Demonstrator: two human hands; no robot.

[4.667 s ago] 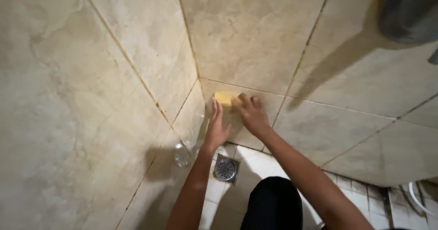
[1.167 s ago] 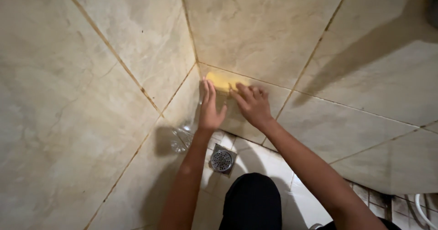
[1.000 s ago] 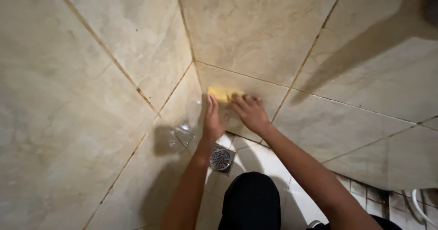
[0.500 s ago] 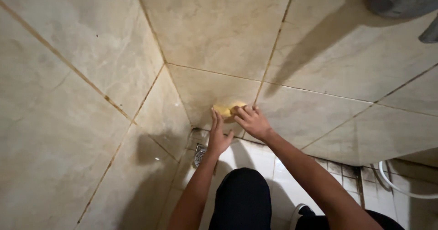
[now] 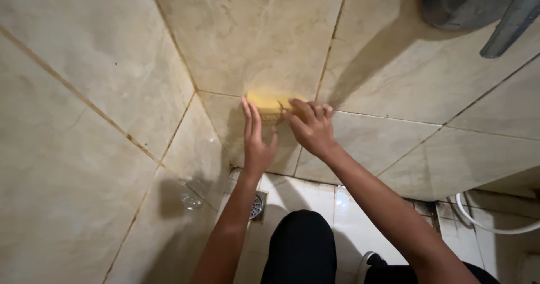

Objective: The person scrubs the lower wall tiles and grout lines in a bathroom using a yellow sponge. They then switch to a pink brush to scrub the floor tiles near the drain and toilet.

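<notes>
Beige marbled wall tiles with brownish grout lines fill the corner of a shower stall. Low at the left, a round metal floor drain is seen on the white floor. The left hand is laid flat on the wall, fingers spread and released, just beside a yellow sponge. The sponge is pressed against the wall by the right hand, fingers curled on it. At the far right, a white hose is seen.

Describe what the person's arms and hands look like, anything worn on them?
Both arms are bare as far as the picture shows, with no sleeves visible. The left hand and right hand wear no gloves; no rings, watch or bracelets can be seen.
</notes>
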